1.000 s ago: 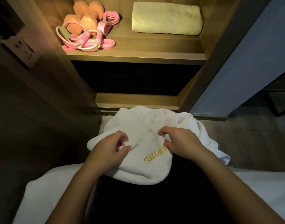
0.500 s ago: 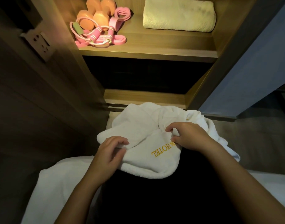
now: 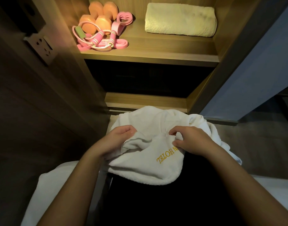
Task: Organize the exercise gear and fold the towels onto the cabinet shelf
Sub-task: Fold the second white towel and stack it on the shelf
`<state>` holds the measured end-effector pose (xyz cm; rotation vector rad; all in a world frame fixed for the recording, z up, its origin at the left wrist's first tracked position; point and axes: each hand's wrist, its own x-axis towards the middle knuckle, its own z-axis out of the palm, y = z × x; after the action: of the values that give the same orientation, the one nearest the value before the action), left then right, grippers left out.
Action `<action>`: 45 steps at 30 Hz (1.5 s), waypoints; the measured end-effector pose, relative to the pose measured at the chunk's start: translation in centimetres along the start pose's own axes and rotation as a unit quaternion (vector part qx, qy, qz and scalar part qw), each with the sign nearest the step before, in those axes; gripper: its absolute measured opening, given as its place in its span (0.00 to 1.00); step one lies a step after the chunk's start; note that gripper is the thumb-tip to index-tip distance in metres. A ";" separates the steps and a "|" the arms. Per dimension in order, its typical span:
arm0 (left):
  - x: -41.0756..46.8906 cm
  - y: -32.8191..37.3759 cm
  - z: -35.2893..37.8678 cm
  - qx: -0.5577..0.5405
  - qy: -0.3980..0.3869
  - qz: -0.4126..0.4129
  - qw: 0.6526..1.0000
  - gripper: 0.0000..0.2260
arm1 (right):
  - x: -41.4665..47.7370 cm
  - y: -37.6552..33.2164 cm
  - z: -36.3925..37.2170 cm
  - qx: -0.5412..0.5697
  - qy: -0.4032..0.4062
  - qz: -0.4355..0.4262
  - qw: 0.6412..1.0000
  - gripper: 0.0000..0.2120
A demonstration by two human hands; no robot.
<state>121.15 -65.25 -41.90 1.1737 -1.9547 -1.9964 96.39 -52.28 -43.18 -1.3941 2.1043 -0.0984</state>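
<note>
A crumpled white terry towel (image 3: 144,167) with gold "HOTEL" embroidery is bunched between both hands, near the viewer, below the cabinet. The left hand (image 3: 118,141) grips a gathered fold at its left side; the right hand (image 3: 193,140) pinches fabric just beside the lettering. Farther off, the lit wooden cabinet shelf (image 3: 164,46) holds a folded cream towel (image 3: 180,19) on the right, with orange dumbbells (image 3: 97,18) and a pink jump rope (image 3: 99,40) on the left.

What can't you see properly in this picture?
- Head view, dark compartment under the lit shelf: shadow hides its contents.
- Head view, white towel: the right hand partly covers the lettering before HOTEL.
- Head view, left hand: towel folds bury its fingertips.
</note>
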 end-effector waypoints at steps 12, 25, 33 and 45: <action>-3.4 -4.7 0.5 0.216 0.263 0.235 0.911 0.09 | 0.5 -0.3 0.0 -0.020 0.005 0.017 1.000 0.13; -5.6 -7.1 0.8 0.278 0.233 0.182 0.914 0.13 | 0.5 -0.5 0.3 -0.034 0.013 0.014 0.999 0.13; -3.4 -4.0 1.4 0.217 0.312 0.230 0.896 0.04 | 0.3 0.1 0.2 -0.017 0.022 0.016 0.999 0.12; 2.7 3.5 5.5 0.307 0.103 0.146 0.935 0.06 | -1.7 0.1 -2.3 0.138 0.124 -0.042 0.982 0.11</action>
<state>114.60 -62.98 -40.64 1.0458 -2.5329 -1.0932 95.60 -51.35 -40.57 -1.3562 2.1285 -0.6031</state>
